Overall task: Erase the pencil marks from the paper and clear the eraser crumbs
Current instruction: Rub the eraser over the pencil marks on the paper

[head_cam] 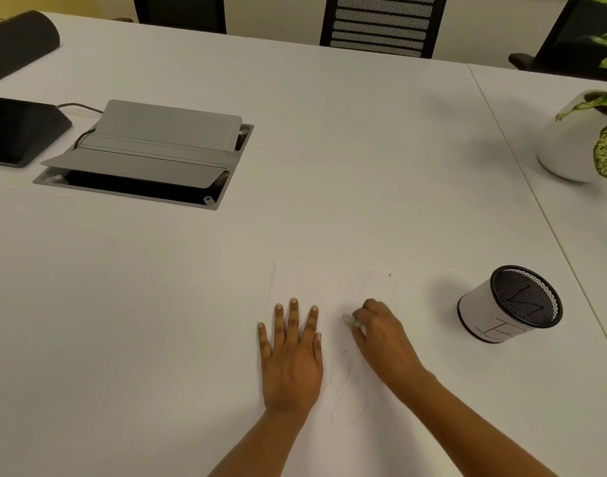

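Note:
A white sheet of paper (333, 287) lies flat on the white table, its left edge barely visible. Faint looping pencil marks (348, 397) show on its lower middle. My left hand (290, 356) rests flat on the sheet's left part, fingers spread. My right hand (381, 328) is closed around a small white eraser (351, 320), whose tip pokes out to the left and touches the paper. A few tiny dark crumbs (344, 351) lie on the sheet between my hands.
A black mesh pen cup (508, 304) with a paper label stands to the right. A white pot with a leafy plant (570, 139) sits far right. An open grey cable hatch (147, 156) and a black device (16, 132) are at the left. Chairs stand behind the table.

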Demonstrator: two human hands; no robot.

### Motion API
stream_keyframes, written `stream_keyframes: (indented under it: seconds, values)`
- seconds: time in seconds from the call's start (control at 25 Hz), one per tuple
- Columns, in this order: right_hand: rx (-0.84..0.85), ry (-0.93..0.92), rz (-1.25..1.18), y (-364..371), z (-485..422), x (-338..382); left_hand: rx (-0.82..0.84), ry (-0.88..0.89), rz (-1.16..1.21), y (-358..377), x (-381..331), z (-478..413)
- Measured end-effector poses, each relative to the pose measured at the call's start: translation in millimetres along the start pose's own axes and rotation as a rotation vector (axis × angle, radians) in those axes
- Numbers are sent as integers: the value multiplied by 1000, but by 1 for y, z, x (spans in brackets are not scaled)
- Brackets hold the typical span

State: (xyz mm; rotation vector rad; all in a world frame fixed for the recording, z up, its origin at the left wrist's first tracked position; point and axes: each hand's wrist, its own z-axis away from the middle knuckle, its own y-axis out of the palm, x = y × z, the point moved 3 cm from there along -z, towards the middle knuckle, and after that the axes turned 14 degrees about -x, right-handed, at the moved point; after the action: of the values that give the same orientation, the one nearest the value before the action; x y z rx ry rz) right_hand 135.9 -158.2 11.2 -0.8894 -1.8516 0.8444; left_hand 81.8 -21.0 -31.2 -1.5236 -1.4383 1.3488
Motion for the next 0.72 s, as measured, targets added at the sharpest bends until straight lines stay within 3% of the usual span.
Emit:
stream_keyframes:
  seconds: [0.12,0.52,0.72]
  values:
    - [2,-58,5,-1,3,0,-3,-1,2,-1,0,0]
    - [-103,168,5,2,-43,-31,-22,7,-7,0,0,0]
    - [26,33,-31,-3,15,5,-29,4,-10,2,1,1]
